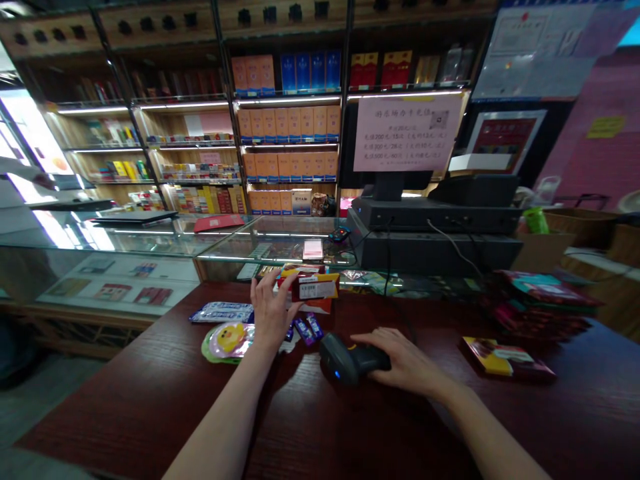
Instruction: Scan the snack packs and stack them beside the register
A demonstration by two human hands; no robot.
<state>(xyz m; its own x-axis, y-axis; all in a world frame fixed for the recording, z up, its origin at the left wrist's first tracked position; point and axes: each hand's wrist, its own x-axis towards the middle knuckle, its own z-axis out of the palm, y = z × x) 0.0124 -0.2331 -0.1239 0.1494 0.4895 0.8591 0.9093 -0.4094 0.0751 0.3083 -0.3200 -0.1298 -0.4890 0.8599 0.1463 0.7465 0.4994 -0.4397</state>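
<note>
My left hand point(273, 310) grips a small red and yellow snack packet point(318, 287) by its left end, raised over the counter with a white printed label towards me. Closed round the handle of a black barcode scanner point(343, 360) is my right hand point(400, 357); a blue light glows on the scanner's head, which points left. Between the hands lie small purple wrapped sweets point(309, 328). Left of my left hand are a duck-faced packet point(233, 339) and a blue and white packet point(221, 312). Another red and yellow packet point(505, 358) lies to the right.
A glass display case point(270, 230) runs behind the dark wooden counter point(165, 393). On it stand a monitor with a paper sign point(407, 133) and black till equipment point(435, 230). Stacked red packets point(543, 300) sit at right. Shelves of boxes point(290, 123) line the back.
</note>
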